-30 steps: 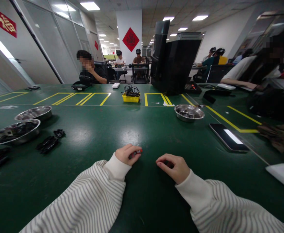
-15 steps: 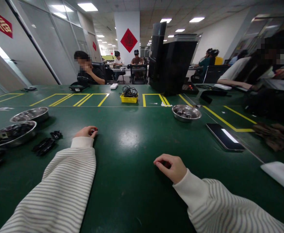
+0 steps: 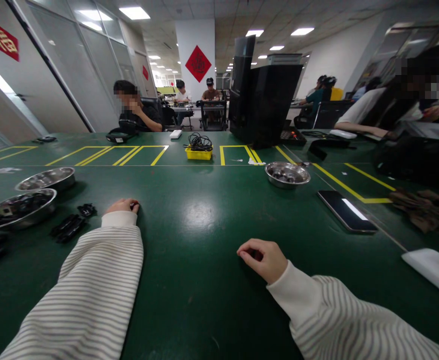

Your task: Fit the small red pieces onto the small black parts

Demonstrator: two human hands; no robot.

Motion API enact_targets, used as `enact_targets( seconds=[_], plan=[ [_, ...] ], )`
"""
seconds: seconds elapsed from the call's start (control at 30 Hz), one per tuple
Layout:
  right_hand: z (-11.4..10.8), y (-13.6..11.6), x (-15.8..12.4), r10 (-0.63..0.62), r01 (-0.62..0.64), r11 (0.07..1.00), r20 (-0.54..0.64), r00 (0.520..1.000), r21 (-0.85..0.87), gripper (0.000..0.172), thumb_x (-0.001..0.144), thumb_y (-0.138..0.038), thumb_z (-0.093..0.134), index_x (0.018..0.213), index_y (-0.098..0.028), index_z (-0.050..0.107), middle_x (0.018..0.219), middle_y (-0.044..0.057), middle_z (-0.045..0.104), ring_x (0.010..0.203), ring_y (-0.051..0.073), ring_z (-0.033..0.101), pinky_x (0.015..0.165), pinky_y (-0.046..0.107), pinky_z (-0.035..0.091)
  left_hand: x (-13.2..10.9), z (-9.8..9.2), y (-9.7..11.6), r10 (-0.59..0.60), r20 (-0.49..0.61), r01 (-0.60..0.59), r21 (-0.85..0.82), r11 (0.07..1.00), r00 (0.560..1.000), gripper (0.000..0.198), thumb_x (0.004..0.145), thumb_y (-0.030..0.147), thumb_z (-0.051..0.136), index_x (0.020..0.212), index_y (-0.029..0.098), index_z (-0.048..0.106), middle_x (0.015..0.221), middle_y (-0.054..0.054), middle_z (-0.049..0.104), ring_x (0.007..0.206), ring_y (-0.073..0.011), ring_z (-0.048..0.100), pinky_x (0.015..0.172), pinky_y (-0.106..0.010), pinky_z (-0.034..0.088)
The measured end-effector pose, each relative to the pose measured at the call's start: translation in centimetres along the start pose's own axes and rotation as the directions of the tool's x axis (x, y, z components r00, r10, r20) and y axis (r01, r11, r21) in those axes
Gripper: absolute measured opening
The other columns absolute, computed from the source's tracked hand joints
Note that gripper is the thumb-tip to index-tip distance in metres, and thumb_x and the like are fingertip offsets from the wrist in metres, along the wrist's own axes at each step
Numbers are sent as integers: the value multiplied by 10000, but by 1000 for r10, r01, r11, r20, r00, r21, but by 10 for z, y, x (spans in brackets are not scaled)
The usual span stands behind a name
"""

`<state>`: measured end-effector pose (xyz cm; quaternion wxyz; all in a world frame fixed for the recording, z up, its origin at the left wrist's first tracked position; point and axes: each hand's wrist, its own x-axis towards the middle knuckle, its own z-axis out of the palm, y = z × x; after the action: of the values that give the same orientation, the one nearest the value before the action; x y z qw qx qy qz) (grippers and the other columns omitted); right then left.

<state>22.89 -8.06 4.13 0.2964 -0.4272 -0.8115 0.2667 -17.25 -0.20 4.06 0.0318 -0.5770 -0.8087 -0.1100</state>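
My left hand (image 3: 121, 205) rests on the green table (image 3: 200, 260), closed with the fingers curled. A small dark spot shows between thumb and fingers; whether it is an object or shadow I cannot make out. Left of it lie black plastic parts (image 3: 68, 228) and a smaller black piece (image 3: 86, 209). Beyond them stand a steel bowl of dark parts (image 3: 48, 201) and a second steel bowl (image 3: 70, 176). My right hand (image 3: 267, 260) lies on the table with thumb and forefinger tips together, nothing visible between them. A phone (image 3: 347, 212) is nearest to it.
A steel bowl (image 3: 306, 180) with round metal pieces stands at the right. Farther back are a yellow tray of black cables (image 3: 199, 154) and a tall black case (image 3: 275, 100). A white object (image 3: 429, 272) and brown cloth-like material (image 3: 425, 211) lie right. People sit around.
My left hand has slid slightly left and a little nearer to me, still closed. My right hand has stayed in place.
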Motion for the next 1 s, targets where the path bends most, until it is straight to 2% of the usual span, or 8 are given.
enact_targets(
  seconds=[0.13, 0.3, 0.53, 0.7, 0.8, 0.9, 1.0],
  plan=[
    [0, 1, 0, 3, -3, 1000, 1, 1000, 0, 140, 758, -196, 519, 720, -163, 650, 680, 30, 644, 527, 114, 554, 461, 215, 444, -2, 0, 6, -90, 5, 89, 88, 992, 996, 354, 778, 338, 412, 1023, 152, 585, 933, -128, 554, 841, -272, 523, 648, -320, 394],
    [0, 0, 0, -3, 3, 1000, 8, 1000, 3, 135, 754, -184, 520, 716, -159, 647, 673, 32, 645, 516, 110, 549, 460, 210, 439, -4, 1, 8, -168, -64, 175, 124, 977, 984, 430, 787, 322, 394, 1177, 151, 452, 1023, -115, 541, 873, -258, 514, 687, -331, 398],
    [1, 0, 0, -18, 18, 1000, -4, 1000, -6, 128, 742, -169, 526, 700, -165, 647, 659, 26, 639, 528, 111, 556, 463, 205, 424, -5, -4, -8, -225, -124, 242, 139, 960, 966, 396, 779, 310, 393, 1094, 109, 522, 1018, -127, 548, 874, -257, 497, 705, -325, 388],
    [1, 2, 0, -20, 20, 1000, 0, 1000, -12, 134, 749, -184, 520, 710, -175, 648, 667, 24, 641, 532, 115, 557, 465, 210, 434, -10, -5, -11, -227, -162, 251, 149, 956, 960, 389, 793, 338, 358, 1045, 123, 562, 1020, -119, 531, 868, -269, 465, 690, -339, 385],
    [1, 2, 0, -19, 19, 1000, 12, 1000, -9, 136, 750, -183, 518, 718, -169, 649, 671, 28, 640, 549, 123, 566, 473, 217, 442, -9, -4, -8, -200, -187, 229, 154, 961, 962, 431, 789, 372, 376, 1096, 116, 535, 1083, -136, 493, 942, -301, 422, 744, -368, 370],
    [0, 1, 0, -17, 18, 1000, 14, 1000, -14, 136, 749, -176, 516, 714, -162, 647, 670, 31, 638, 547, 124, 564, 478, 220, 440, -6, -1, -4, -83, -186, 113, 157, 981, 979, 442, 766, 359, 448, 1141, 132, 509, 1119, -102, 495, 1019, -282, 365, 839, -346, 327],
    [-1, 0, 0, -14, 14, 1000, 19, 1000, -16, 138, 754, -180, 513, 717, -165, 645, 676, 29, 638, 541, 121, 558, 479, 220, 439, -2, 2, 0, 31, -165, -6, 147, 989, 986, 383, 792, 345, 426, 1119, 179, 538, 1105, -58, 537, 1046, -268, 344, 855, -343, 313]
  ],
)
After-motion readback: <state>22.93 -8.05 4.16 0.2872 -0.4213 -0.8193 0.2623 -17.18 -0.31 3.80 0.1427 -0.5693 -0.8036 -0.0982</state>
